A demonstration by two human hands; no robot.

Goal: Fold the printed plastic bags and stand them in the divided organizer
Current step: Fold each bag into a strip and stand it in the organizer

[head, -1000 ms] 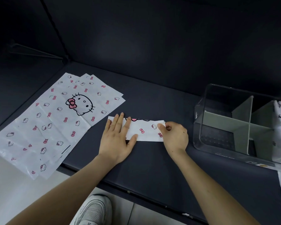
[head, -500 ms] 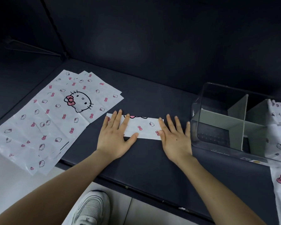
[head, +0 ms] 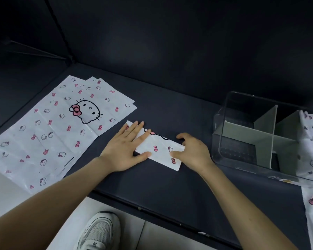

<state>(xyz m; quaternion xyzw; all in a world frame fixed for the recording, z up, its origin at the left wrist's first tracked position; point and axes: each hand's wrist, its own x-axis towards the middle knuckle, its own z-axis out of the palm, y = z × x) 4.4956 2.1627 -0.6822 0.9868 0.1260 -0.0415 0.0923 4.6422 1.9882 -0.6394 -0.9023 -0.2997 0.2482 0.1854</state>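
Fingers of left hand [head: 124, 154] straight, pressing folded bag [head: 163, 154] | right hand [head: 193, 154] curled, apparently pinching its end

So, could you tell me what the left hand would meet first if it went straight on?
Beyond the folded bag under the left hand, only bare dark shelf, then probably the back wall; depth is unclear.

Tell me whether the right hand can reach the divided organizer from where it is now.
Probably yes: the right hand, gripping the end of the folded bag, sits just left of the organizer, with only bare dark surface between them.
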